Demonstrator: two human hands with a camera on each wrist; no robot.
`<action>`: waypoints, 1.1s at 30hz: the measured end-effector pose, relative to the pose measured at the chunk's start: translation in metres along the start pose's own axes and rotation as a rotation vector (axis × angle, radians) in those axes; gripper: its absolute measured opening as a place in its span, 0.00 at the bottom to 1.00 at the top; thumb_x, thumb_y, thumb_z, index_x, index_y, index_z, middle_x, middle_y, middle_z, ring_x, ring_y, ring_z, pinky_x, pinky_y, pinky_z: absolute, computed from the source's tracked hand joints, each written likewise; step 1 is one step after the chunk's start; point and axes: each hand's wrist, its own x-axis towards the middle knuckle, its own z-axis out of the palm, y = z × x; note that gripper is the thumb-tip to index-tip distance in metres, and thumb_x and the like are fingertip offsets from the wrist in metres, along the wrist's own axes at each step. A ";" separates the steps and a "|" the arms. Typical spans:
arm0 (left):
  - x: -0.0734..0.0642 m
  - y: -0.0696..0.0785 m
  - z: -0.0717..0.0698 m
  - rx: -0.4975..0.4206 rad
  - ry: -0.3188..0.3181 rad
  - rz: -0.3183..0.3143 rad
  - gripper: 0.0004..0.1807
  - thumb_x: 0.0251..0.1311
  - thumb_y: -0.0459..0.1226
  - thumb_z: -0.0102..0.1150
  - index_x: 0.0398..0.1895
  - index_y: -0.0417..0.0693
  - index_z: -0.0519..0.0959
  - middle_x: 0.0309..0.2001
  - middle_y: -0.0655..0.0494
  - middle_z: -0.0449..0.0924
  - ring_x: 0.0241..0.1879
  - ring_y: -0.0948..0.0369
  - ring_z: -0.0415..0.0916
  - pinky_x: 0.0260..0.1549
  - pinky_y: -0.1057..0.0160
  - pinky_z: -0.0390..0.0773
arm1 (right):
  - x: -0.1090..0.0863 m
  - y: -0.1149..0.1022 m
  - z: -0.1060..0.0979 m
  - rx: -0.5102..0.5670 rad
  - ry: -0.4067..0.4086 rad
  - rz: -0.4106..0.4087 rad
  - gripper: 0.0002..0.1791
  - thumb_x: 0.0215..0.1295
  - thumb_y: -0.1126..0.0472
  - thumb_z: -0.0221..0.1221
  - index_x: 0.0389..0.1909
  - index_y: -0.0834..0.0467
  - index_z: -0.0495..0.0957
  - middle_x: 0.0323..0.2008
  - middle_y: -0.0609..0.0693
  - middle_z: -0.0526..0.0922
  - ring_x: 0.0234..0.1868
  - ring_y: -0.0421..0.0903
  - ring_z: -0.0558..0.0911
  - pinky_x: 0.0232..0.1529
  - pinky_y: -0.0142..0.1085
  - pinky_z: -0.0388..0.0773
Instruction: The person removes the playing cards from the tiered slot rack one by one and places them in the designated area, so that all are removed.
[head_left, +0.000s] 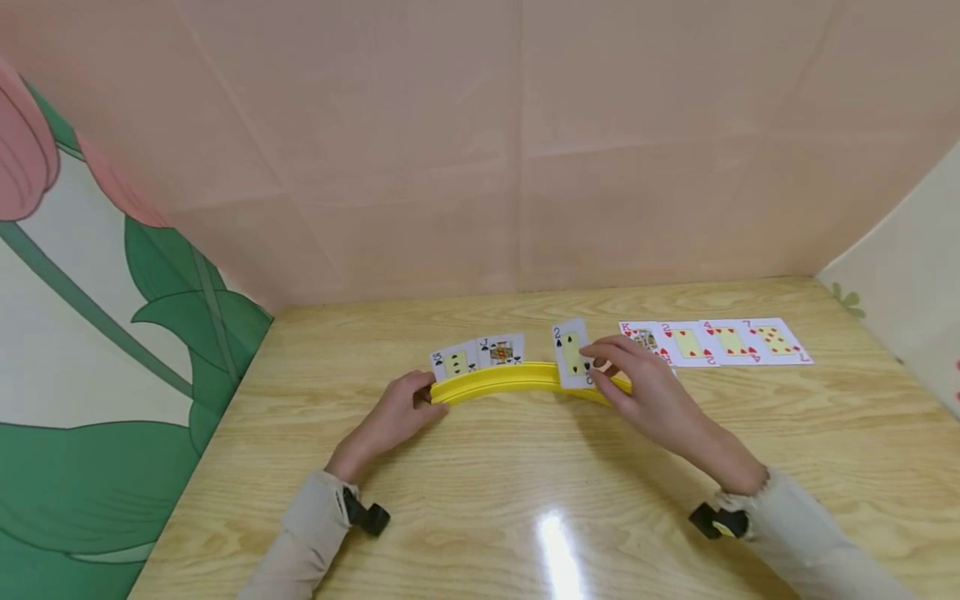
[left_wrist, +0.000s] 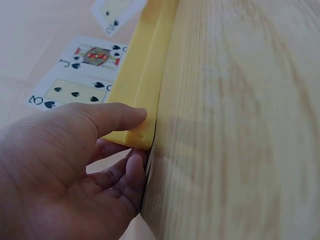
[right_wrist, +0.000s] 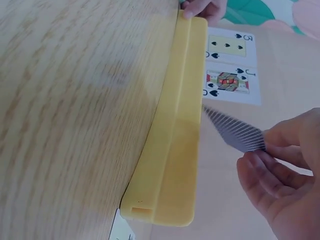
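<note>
A curved yellow card holder (head_left: 495, 381) stands on the wooden table. My left hand (head_left: 397, 412) grips its left end, with the thumb on the near face and the fingers around the end and behind. The three of spades (head_left: 454, 363) and the jack of spades (head_left: 501, 352) stand side by side in the holder's left part, their lower edges hidden. My right hand (head_left: 656, 387) pinches the two of spades (head_left: 572, 354) by its right edge, above the holder's right half. In the right wrist view, the two's patterned back (right_wrist: 235, 131) shows, tilted, close to the holder's upper edge.
Right of the holder, an overlapping row of face-up red cards holds a king (head_left: 643, 337), a two (head_left: 686, 343), a four (head_left: 729, 340) and a seven (head_left: 775, 340). Part of another card (right_wrist: 121, 228) shows by the holder's right end. A pinkish wall (head_left: 525, 167) rises behind the table.
</note>
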 end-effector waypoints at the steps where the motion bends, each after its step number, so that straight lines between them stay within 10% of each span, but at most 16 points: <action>1: 0.000 0.000 0.000 0.001 0.000 0.001 0.22 0.63 0.36 0.67 0.59 0.42 0.77 0.46 0.54 0.78 0.40 0.60 0.72 0.38 0.62 0.73 | 0.000 0.001 0.000 0.002 0.017 -0.008 0.15 0.58 0.75 0.66 0.47 0.65 0.82 0.45 0.52 0.83 0.36 0.43 0.82 0.35 0.40 0.82; 11: 0.001 0.001 -0.001 0.011 0.000 -0.002 0.22 0.63 0.36 0.67 0.59 0.42 0.77 0.45 0.54 0.78 0.40 0.60 0.72 0.39 0.61 0.73 | 0.002 0.003 -0.002 0.016 0.095 -0.011 0.17 0.52 0.83 0.65 0.39 0.63 0.83 0.38 0.51 0.80 0.35 0.44 0.80 0.35 0.22 0.76; 33: 0.001 0.000 0.002 0.030 0.006 -0.015 0.21 0.62 0.37 0.67 0.57 0.43 0.78 0.44 0.55 0.78 0.39 0.59 0.71 0.38 0.62 0.72 | -0.037 -0.005 -0.037 -0.062 0.105 -0.004 0.28 0.47 0.84 0.67 0.51 0.63 0.81 0.46 0.51 0.79 0.36 0.40 0.81 0.40 0.18 0.74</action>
